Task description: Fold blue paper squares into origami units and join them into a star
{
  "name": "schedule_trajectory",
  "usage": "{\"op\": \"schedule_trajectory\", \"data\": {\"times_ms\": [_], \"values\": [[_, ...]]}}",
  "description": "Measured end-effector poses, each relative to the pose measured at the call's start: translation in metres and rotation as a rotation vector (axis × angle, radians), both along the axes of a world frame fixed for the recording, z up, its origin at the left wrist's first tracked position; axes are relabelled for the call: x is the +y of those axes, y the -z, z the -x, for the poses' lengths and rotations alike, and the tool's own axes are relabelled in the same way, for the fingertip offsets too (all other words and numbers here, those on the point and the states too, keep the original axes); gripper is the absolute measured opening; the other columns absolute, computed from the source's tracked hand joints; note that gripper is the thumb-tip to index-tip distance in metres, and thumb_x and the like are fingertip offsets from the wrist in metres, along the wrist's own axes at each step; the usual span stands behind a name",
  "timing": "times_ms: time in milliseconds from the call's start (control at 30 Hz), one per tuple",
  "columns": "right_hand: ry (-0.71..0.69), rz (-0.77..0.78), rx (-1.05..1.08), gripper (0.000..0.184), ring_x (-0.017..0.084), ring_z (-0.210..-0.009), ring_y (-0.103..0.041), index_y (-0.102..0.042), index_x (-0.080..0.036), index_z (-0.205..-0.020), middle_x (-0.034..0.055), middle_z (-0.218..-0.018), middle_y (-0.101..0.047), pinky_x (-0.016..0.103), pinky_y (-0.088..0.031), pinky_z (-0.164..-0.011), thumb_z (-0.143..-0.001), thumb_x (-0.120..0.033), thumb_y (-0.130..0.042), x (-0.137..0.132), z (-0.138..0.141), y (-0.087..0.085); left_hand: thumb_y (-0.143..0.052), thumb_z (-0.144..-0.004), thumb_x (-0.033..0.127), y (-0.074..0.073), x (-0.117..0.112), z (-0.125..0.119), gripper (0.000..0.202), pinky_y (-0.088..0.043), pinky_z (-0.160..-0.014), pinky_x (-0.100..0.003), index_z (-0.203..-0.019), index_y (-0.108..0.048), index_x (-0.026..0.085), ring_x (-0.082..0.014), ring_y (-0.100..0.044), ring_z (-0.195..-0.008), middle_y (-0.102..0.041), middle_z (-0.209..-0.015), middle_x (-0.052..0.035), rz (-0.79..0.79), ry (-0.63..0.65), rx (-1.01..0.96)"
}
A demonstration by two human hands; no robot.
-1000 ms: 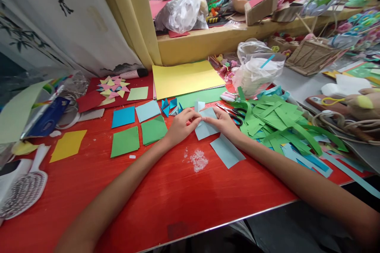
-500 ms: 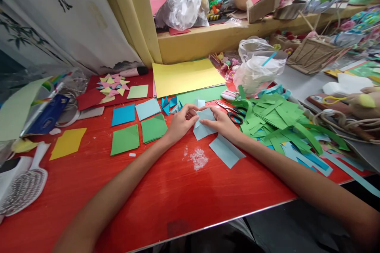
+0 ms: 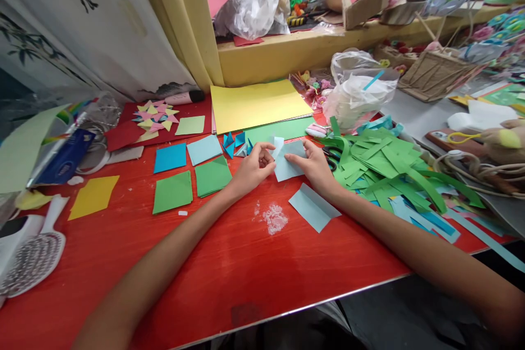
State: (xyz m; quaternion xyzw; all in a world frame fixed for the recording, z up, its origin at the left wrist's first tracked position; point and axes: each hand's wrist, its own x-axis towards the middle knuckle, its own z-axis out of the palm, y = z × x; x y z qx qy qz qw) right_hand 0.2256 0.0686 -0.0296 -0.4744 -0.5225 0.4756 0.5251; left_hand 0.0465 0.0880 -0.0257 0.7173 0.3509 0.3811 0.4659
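A creased sheet of light blue paper [image 3: 289,170] is held just above the red table, between my two hands. My right hand [image 3: 316,168] grips its right side, with the thumb lying on top of the sheet. The curled fingers of my left hand [image 3: 256,167] pinch at its left edge. A pale strip or flap [image 3: 278,146] stands up behind the sheet. Close to my right wrist lies another light blue sheet [image 3: 314,208] with a fold line. Small folded blue paper pieces [image 3: 233,145] sit beyond my left hand.
Stacks of blue [image 3: 170,158], pale blue [image 3: 204,150] and green paper squares [image 3: 213,176] lie to the left. Scissors [image 3: 330,157] and a heap of green paper scraps [image 3: 381,167] are at right. White crumbs [image 3: 275,219] dot the table [image 3: 229,262]. Large yellow sheets [image 3: 258,106] lie behind.
My right hand has shifted slightly right and the light blue sheet has turned and moved with it. My hands are a little farther apart.
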Motion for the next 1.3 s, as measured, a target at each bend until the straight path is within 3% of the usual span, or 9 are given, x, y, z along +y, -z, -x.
{"op": "schedule_trajectory", "data": {"times_ms": [133, 333, 500, 667, 867, 1133, 1300], "values": [[-0.009, 0.022, 0.084, 0.030, 0.018, -0.083, -0.061, -0.053, -0.022, -0.098, 0.0034, -0.095, -0.064, 0.031, -0.051, -0.075, -0.073, -0.031, -0.067, 0.000, -0.001, -0.003, -0.055, -0.081, 0.023, -0.004, -0.001, 0.001, 0.023, -0.039, -0.062, -0.024, -0.103, -0.049, 0.018, -0.0095, -0.049, -0.065, -0.050, -0.070, 0.0033, 0.030, -0.048, -0.009], [-0.177, 0.003, -0.117, 0.026, 0.017, -0.077, -0.058, -0.056, -0.021, -0.092, 0.0012, -0.086, -0.062, 0.028, -0.047, -0.067, -0.072, -0.031, -0.069, -0.003, 0.004, -0.006, -0.058, -0.081, 0.033, -0.008, -0.001, 0.002, 0.018, -0.040, -0.064, -0.025, -0.076, -0.054, 0.017, -0.0102, -0.050, -0.067, -0.055, -0.072, 0.0016, 0.090, -0.035, 0.040], [-0.081, -0.029, -0.133, 0.030, 0.021, -0.092, -0.061, -0.061, -0.021, -0.102, 0.0048, -0.108, -0.065, 0.032, -0.049, -0.075, -0.077, -0.036, -0.065, -0.005, 0.003, -0.007, -0.061, -0.077, 0.034, -0.012, 0.001, 0.004, 0.020, -0.038, -0.057, -0.024, -0.072, -0.054, 0.016, -0.0068, -0.045, -0.053, -0.053, -0.065, 0.0036, 0.212, -0.034, -0.026], [-0.054, -0.178, -0.180, 0.020, 0.020, -0.099, -0.063, -0.070, -0.024, -0.098, 0.0009, -0.104, -0.071, 0.034, -0.046, -0.090, -0.083, -0.030, -0.059, -0.007, 0.002, -0.009, -0.061, -0.077, 0.031, -0.013, 0.002, 0.004, 0.019, -0.038, -0.057, -0.024, -0.068, -0.055, 0.016, -0.0074, -0.046, -0.052, -0.051, -0.057, 0.0038, 0.271, -0.045, -0.088], [-0.053, -0.154, -0.235, 0.025, 0.019, -0.090, -0.066, -0.076, -0.026, -0.093, -0.0011, -0.093, -0.074, 0.033, -0.049, -0.081, -0.082, -0.022, -0.054, -0.011, 0.003, -0.014, -0.061, -0.076, 0.029, -0.012, 0.003, 0.004, 0.018, -0.038, -0.055, -0.024, -0.067, -0.056, 0.015, -0.0069, -0.046, -0.050, -0.054, -0.060, 0.0030, 0.301, -0.041, -0.120], [-0.056, -0.174, -0.242, 0.029, 0.018, -0.088, -0.066, -0.077, -0.026, -0.094, -0.0011, -0.093, -0.075, 0.032, -0.049, -0.080, -0.082, -0.017, -0.052, -0.009, 0.001, -0.011, -0.061, -0.076, 0.031, -0.012, 0.004, 0.004, 0.018, -0.037, -0.055, -0.023, -0.068, -0.055, 0.015, -0.0071, -0.045, -0.051, -0.049, -0.058, 0.0040, 0.293, -0.042, -0.084], [-0.045, -0.209, -0.260, 0.029, 0.016, -0.084, -0.066, -0.077, -0.025, -0.093, -0.0010, -0.091, -0.075, 0.029, -0.049, -0.076, -0.082, -0.015, -0.052, -0.008, 0.001, -0.009, -0.055, -0.081, 0.037, -0.011, 0.004, 0.002, 0.026, -0.038, -0.054, -0.023, -0.066, -0.053, 0.015, -0.0072, -0.047, -0.050, -0.054, -0.061, 0.0026, 0.268, -0.036, -0.080]]}}
